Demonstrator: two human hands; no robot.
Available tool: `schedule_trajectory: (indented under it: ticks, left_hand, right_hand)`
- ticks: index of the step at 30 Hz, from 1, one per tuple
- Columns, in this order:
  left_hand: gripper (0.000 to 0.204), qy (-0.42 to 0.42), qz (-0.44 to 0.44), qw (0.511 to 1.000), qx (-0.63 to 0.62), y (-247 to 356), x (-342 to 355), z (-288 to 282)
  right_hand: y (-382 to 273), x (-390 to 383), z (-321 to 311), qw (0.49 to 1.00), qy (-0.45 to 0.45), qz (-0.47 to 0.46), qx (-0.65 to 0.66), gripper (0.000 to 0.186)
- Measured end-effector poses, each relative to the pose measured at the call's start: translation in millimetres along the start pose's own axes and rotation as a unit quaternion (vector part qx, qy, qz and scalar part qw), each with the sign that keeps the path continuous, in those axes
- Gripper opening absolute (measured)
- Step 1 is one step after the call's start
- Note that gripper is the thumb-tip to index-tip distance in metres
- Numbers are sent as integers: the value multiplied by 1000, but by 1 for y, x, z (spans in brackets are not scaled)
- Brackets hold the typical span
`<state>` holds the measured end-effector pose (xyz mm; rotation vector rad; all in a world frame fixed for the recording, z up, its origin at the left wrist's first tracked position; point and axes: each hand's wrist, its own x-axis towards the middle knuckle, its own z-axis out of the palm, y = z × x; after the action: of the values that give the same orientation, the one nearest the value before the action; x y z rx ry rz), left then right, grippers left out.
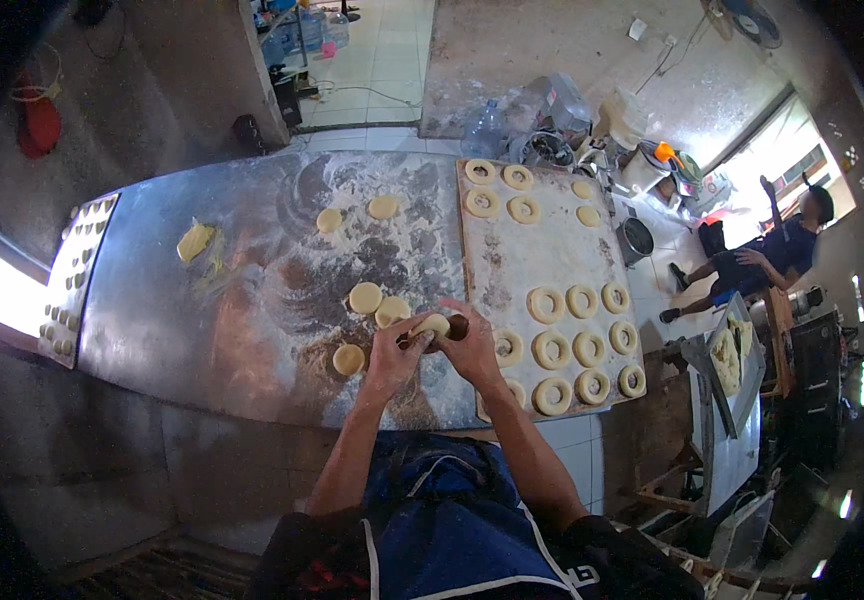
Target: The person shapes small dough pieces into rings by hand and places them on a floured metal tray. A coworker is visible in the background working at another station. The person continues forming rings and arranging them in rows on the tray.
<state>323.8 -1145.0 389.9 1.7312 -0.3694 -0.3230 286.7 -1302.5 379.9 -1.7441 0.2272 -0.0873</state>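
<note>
Over the floured metal table (pixel 162 310) near its front edge, I hold a pale piece of dough (pixel 433 325) between both hands. My left hand (pixel 394 352) grips its left side, fingers curled round it. My right hand (pixel 472 352) closes on the other side; a dark brown round patch shows by its fingers, and I cannot tell what it is. Just left of my hands lie dough rounds: one (pixel 365 297), another (pixel 392 312) partly behind my left hand, and a third (pixel 348 359). Farther back are two smaller dough pieces (pixel 383 207) (pixel 329 220).
To the right, a floured board (pixel 502 255) carries several dough rings (pixel 552 350) and two small rounds (pixel 588 216). A flattened dough scrap (pixel 195 241) lies left. Another board (pixel 80 270) with small pieces stands at the far left. A person (pixel 777 245) is at the right, near a metal tray (pixel 732 360).
</note>
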Motion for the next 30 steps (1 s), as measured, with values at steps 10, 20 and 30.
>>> schedule_trajectory:
  ticks: [10,20,30]
  left_hand:
    - [40,-26,-54,882,-468,-28,-12,13]
    - [26,169,-14,912,-374,-20,37,62]
    - [34,126,-96,944,-289,-35,53,115]
  right_hand:
    - [-17,3,-7,966,-166,-13,197,52]
    - [18,4,-10,984,161,-72,34,54]
    - [-6,-3,-56,993,110,23,-33,53]
